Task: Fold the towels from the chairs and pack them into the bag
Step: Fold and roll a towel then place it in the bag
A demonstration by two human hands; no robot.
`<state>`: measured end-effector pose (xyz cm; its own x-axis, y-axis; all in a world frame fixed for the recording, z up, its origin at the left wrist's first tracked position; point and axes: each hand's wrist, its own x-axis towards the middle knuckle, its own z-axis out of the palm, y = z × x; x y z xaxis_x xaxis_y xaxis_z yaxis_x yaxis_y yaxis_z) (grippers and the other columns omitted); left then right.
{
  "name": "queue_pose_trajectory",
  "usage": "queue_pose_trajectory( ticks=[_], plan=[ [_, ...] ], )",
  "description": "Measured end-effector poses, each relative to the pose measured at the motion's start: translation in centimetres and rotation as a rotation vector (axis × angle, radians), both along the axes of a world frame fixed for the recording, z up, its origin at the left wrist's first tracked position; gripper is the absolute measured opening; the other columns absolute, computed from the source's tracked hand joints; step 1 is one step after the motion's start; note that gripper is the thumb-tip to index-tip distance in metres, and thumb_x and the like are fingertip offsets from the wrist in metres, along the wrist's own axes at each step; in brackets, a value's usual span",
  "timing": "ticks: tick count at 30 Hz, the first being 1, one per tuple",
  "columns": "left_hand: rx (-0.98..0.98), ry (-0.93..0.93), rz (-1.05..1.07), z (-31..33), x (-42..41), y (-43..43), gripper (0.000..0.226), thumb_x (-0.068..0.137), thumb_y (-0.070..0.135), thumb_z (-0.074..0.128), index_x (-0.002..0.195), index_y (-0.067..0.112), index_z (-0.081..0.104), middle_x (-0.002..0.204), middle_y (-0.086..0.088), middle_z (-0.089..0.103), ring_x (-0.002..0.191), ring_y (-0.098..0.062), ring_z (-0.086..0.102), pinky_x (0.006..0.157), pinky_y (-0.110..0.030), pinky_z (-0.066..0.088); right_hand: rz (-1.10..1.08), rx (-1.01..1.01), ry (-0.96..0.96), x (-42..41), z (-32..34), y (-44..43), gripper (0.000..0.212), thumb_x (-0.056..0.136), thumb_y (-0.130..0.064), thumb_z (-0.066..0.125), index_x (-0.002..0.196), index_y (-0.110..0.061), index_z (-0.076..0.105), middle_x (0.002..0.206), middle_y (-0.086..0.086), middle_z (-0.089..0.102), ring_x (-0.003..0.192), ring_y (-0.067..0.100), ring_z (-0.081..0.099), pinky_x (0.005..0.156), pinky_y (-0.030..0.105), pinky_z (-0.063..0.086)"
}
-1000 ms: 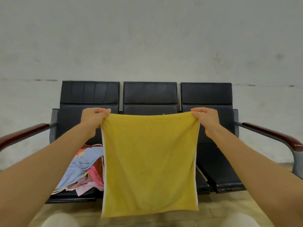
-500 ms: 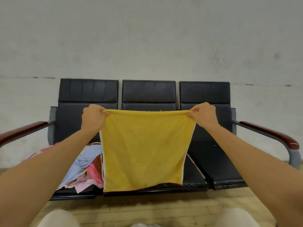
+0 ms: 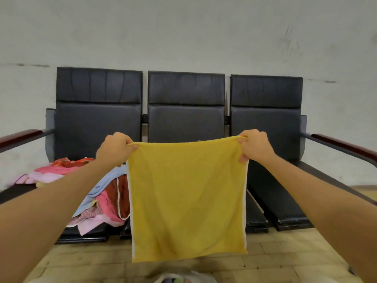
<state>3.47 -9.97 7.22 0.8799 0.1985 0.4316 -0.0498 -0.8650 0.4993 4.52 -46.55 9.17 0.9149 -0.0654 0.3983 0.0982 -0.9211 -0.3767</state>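
While the left hand [image 3: 114,148] and the right hand [image 3: 255,146] each pinch a top corner of the yellow towel [image 3: 187,193], the cloth hangs flat and square between them, with its lower edge free well below the hands. Half a second ago that lower edge lay forward against the front of the chairs [image 3: 185,88] beyond the hands. Now it has dropped back and hangs straight down, much as it did a second ago. The grip is unchanged: fingers on both sides are curled over the top hem, which is pulled taut between them. I judge the towel shaken out and squared, ready for a first fold that is not yet made. Beneath the left forearm, a pile of unfolded towels [image 3: 102,201] lies on the seat, so most of the task seems to remain. Below the towel's bottom edge, nearest the person, a pale rounded thing [image 3: 183,278] shows. It may be the bag, but I cannot tell.
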Motion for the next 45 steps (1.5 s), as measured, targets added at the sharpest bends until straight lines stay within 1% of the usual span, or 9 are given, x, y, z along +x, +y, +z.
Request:
queue_pose_trajectory(
  ticks=[2,5,9,12,17,22,35,41,45],
  plan=[
    [-0.067,0.050,-0.005,-1.1,1.6,-0.3,0.021,0.093,0.022,0.060,0.081,0.005,0.065,0.071,-0.017,0.064,0.050,-0.025,0.058,0.049,-0.033,0.051,0.028,0.038,0.004,1.9,-1.4,0.1,0.019,0.091,-0.007,0.062,0.108,0.000,0.065,0.096,0.016,0.068,0.090,0.032,0.067,0.092,0.045,0.052],
    [-0.444,0.108,-0.032,-3.3,3.9,-1.2,0.018,0.096,0.015,0.055,0.081,0.005,0.058,0.081,-0.015,0.063,0.055,-0.028,0.068,0.066,-0.042,0.060,0.049,0.205,-0.073,4.7,-4.2,0.1,0.018,0.097,-0.010,0.050,0.098,-0.003,0.067,0.091,0.013,0.068,0.085,0.028,0.067,0.087,0.046,0.054],
    [-0.745,0.089,-0.077,-8.2,5.3,-2.9,0.010,0.099,0.015,0.046,0.094,0.007,0.050,0.091,-0.012,0.058,0.073,-0.024,0.069,0.081,-0.044,0.058,0.085,0.141,-0.054,5.6,-9.6,0.1,0.020,0.101,-0.014,0.046,0.101,-0.009,0.066,0.086,0.002,0.063,0.074,0.012,0.058,0.061,0.019,0.042],
    [-0.687,0.224,-0.176,-13.6,4.4,-3.5,0.008,0.100,0.017,0.046,0.093,0.013,0.046,0.098,-0.019,0.061,0.082,-0.026,0.067,0.086,-0.047,0.055,0.128,0.078,0.132,4.3,-14.6,-0.3,0.021,0.100,-0.014,0.047,0.105,-0.009,0.067,0.091,0.006,0.066,0.080,0.019,0.062,0.069,0.032,0.051],
    [0.049,0.496,-0.394,-19.8,0.7,-3.7,0.013,0.101,0.019,0.042,0.092,0.012,0.037,0.078,0.000,0.046,0.065,-0.012,0.045,0.050,-0.024,0.028,0.260,-0.236,0.467,1.8,-20.7,-0.3,0.024,0.099,-0.018,0.044,0.110,-0.016,0.066,0.113,0.007,0.066,0.103,0.028,0.060,0.082,0.033,0.047],
    [0.399,0.524,-0.511,-21.7,0.5,-2.4,0.016,0.098,0.013,0.044,0.093,0.014,0.028,0.092,0.000,0.032,0.066,-0.019,0.038,0.062,-0.035,0.026,0.272,-0.309,0.506,2.6,-22.2,-0.1,0.035,0.096,-0.022,0.048,0.128,-0.026,0.060,0.128,0.005,0.059,0.117,0.025,0.052,0.099,0.038,0.046],
    [0.075,0.320,-0.327,-21.2,4.8,-1.3,0.009,0.101,0.017,0.042,0.103,0.008,0.045,0.095,-0.012,0.055,0.083,-0.027,0.054,0.065,-0.034,0.040,0.223,-0.114,0.335,6.5,-22.9,2.0,0.036,0.105,-0.015,0.036,0.135,-0.011,0.056,0.133,0.015,0.058,0.119,0.033,0.054,0.097,0.035,0.040],
    [-0.147,0.160,-0.323,-18.5,2.0,-0.9,0.002,0.099,0.017,0.047,0.099,0.015,0.047,0.088,0.004,0.053,0.076,-0.006,0.049,0.059,-0.022,0.034,0.133,0.151,0.125,4.3,-19.9,0.2,0.029,0.103,-0.009,0.039,0.116,-0.006,0.064,0.075,-0.009,0.056,0.063,0.003,0.046,0.055,0.018,0.033],
    [-0.132,0.205,-0.393,-17.9,-0.3,-0.1,0.005,0.098,0.019,0.052,0.094,0.018,0.050,0.079,0.007,0.052,0.068,-0.005,0.048,0.057,-0.023,0.034,0.118,0.111,0.225,2.4,-19.8,-1.2,0.030,0.101,-0.011,0.041,0.116,-0.009,0.066,0.079,-0.002,0.061,0.061,0.006,0.049,0.053,0.020,0.036]
  ],
)
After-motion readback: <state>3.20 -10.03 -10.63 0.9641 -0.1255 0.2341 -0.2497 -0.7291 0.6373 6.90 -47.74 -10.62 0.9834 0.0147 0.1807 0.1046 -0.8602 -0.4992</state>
